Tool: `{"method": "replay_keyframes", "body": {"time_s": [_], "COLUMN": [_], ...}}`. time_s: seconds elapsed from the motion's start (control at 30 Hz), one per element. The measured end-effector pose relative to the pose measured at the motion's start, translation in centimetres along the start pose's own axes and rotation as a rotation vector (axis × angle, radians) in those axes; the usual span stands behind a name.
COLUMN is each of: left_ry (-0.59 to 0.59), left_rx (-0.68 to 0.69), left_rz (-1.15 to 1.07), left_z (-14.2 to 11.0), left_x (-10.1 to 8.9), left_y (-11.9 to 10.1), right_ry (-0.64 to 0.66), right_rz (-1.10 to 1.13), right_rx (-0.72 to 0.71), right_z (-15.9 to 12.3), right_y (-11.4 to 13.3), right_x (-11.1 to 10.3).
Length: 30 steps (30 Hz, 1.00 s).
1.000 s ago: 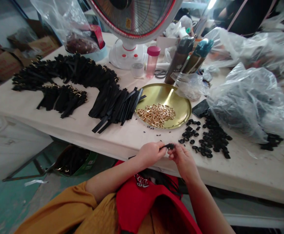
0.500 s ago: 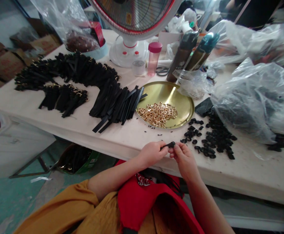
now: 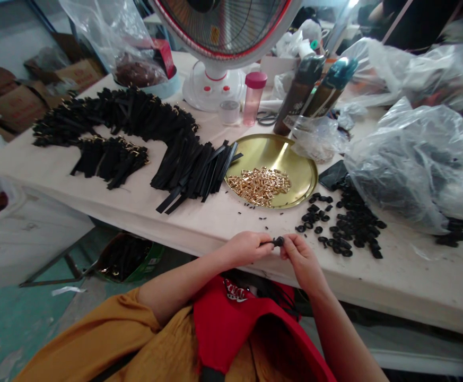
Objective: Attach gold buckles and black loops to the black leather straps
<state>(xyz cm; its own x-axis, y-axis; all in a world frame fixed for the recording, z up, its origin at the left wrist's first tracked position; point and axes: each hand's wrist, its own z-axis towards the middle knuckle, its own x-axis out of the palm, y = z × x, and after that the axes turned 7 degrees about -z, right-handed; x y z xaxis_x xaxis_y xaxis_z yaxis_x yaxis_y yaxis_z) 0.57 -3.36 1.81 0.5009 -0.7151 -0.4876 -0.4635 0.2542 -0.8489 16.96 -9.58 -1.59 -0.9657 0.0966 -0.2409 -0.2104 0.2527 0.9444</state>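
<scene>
Over the table's front edge, my left hand (image 3: 247,249) is closed on a thin black strap (image 3: 267,243). A small black loop (image 3: 279,241) sits at the strap's right end, and my right hand (image 3: 300,259) pinches it between thumb and fingers. How the loop is joined to the strap is too small to tell. Beyond my hands, small gold buckles (image 3: 261,185) are heaped on a round gold tray (image 3: 300,183). Several loose black loops (image 3: 344,228) lie to the right of my right hand. Flat black straps (image 3: 195,170) are piled left of the tray.
Bundles of black straps with gold hardware (image 3: 112,159) lie at the left. Behind stand a fan (image 3: 215,87), a pink bottle (image 3: 253,98) and two dark spray cans (image 3: 298,95). A clear plastic bag (image 3: 418,164) bulges at the right. A bin (image 3: 147,260) stands below the table.
My right fingers have shifted slightly down and right on the piece, so the loop shows more clearly between my hands. The whole view has shifted a little.
</scene>
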Motion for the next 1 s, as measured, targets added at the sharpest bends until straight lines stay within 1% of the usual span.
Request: {"method": "replay_keyframes", "body": {"time_s": [0.2, 0.27, 0.4, 0.47, 0.57, 0.63, 0.7, 0.77, 0.87, 1.0], "left_ry": [0.042, 0.075, 0.137, 0.137, 0.079, 0.024, -0.020, -0.051, -0.087, -0.086], "left_rx": [-0.121, -0.133, -0.107, -0.100, -0.084, -0.057, -0.026, -0.028, -0.069, -0.044], "left_rz": [-0.145, -0.171, -0.212, -0.186, -0.116, -0.084, -0.067, -0.069, -0.105, -0.163], "left_z": [-0.2, -0.2, -0.3, -0.2, -0.1, -0.1, -0.2, -0.2, -0.3, -0.2], "left_x": [0.4, 0.4, 0.3, 0.3, 0.4, 0.6, 0.7, 0.9, 1.0, 1.0], "left_y": [0.4, 0.6, 0.9, 0.8, 0.5, 0.1, -0.1, -0.3, -0.5, -0.5], "right_ry": [-0.130, -0.151, -0.084, -0.044, -0.021, -0.026, -0.036, -0.023, 0.056, 0.129], "right_rz": [-0.147, -0.171, -0.013, 0.000, -0.048, -0.037, 0.038, 0.188, 0.418, 0.483], "right_rx": [-0.105, -0.107, 0.016, 0.045, 0.005, -0.006, 0.039, 0.126, 0.237, 0.280], "right_z": [-0.6, -0.7, -0.6, -0.5, -0.6, -0.6, -0.5, -0.4, -0.1, 0.0], "right_y": [0.3, 0.2, 0.0, 0.1, 0.4, 0.5, 0.5, 0.3, 0.1, 0.3], "right_x": [0.7, 0.9, 0.8, 0.7, 0.4, 0.1, -0.2, -0.2, 0.2, 1.0]}}
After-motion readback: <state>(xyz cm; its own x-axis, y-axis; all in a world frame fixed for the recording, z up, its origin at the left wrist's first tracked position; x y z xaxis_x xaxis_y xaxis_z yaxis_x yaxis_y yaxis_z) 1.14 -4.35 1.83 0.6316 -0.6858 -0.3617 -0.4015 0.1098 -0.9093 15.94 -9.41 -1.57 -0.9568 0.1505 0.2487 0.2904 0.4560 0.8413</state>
